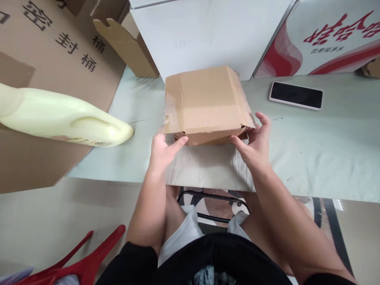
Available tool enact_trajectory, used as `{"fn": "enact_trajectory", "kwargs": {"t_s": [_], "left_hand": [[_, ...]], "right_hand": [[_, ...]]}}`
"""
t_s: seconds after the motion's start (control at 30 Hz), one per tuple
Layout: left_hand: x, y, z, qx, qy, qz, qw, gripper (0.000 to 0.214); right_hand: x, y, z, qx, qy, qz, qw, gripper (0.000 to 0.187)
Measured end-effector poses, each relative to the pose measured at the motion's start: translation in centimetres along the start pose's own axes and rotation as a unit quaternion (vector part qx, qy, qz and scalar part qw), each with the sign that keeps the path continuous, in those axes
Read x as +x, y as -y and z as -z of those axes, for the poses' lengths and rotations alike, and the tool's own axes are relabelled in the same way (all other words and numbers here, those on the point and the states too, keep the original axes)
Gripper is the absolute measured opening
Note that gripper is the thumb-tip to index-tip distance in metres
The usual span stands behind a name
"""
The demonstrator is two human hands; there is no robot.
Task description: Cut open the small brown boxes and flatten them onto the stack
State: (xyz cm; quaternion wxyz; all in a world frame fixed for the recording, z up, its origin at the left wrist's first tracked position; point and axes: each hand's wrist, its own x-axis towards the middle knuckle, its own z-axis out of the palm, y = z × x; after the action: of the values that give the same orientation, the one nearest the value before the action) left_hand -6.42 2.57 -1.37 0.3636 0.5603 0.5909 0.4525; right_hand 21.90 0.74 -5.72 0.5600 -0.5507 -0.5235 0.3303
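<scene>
The left hand (pixel 164 149) and right hand (pixel 257 144) grip the cardboard box (pixel 208 101) by its near corners, fingers (pixel 264 119) partly hidden, apparently to steady both sides evenly. A phone (pixel 296 95) lies apart.

The pale green tabletop (pixel 320 158) bears a white carton (pixel 208 35); right of it, a drinking-water carton (pixel 322 59) and smartphone (pixel 296 95); left of it, an open cardboard box (pixel 129 43), large printed box (pixel 74 75) and yellow bottle (pixel 68 118).
</scene>
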Motion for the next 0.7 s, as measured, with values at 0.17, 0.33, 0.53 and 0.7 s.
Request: {"fn": "enact_trajectory", "kwargs": {"t_s": [0.17,0.33,0.53,0.7], "left_hand": [[0.0,-0.2,-0.4,-0.047,-0.031,0.025,0.998,0.065],[-0.1,-0.4,-0.3,0.006,-0.034,0.006,0.999,0.058],[-0.1,0.1,-0.3,-0.091,0.003,-0.04,0.995,0.058],[0.2,1.0,0.3,-0.195,0.018,-0.027,0.98,0.033]], "right_hand": [[0.0,0.9,0.5,0.002,-0.02,-0.029,0.999,0.089],[0.1,1.5,0.7,0.049,0.042,-0.095,0.993,0.069],[0.2,2.2,0.7,0.054,0.008,-0.033,0.998,0.059],[0.7,1.7,1.6,0.068,-0.001,-0.005,0.998,0.052]]}}
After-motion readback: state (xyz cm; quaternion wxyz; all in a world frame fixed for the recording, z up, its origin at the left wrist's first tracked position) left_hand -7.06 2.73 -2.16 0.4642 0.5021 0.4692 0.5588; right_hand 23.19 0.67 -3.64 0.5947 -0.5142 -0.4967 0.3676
